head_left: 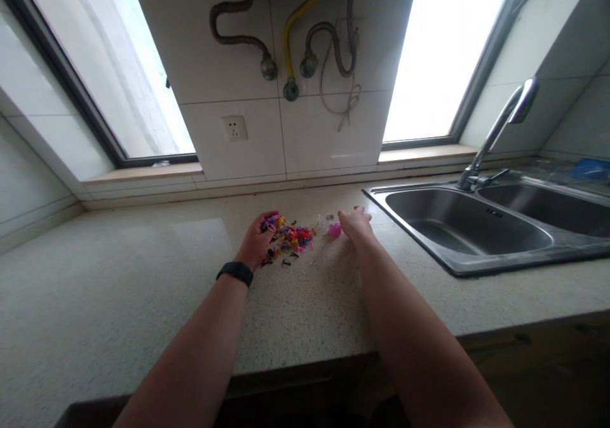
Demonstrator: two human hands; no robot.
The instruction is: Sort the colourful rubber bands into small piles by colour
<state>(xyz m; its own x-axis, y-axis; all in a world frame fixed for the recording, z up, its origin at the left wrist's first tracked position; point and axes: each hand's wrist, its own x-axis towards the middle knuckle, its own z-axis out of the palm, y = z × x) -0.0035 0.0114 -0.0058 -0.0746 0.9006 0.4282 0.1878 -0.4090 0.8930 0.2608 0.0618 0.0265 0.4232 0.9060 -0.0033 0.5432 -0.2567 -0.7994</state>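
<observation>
A loose pile of small, multicoloured elastic hair bands point(298, 237) lies on the speckled countertop. My left hand point(257, 239), with a black band on its wrist, curls around a bunch of them at the pile's left side; a pink loop shows by the thumb. My right hand point(356, 223) is on the other side of the pile, fingers apart, with nothing visible in it. Just left of it sits a small bright pink object point(335, 229), its kind unclear. A little clear piece point(330, 216) lies behind that. A few dark bands point(286, 262) are scattered at the pile's front.
To the right, a double steel sink point(452, 266) with a chrome faucet point(498, 129) is set into the countertop point(143, 301). The tiled wall behind carries a socket point(235, 128), a yellow pipe point(288, 34) and grey hoses. Windows stand on both sides.
</observation>
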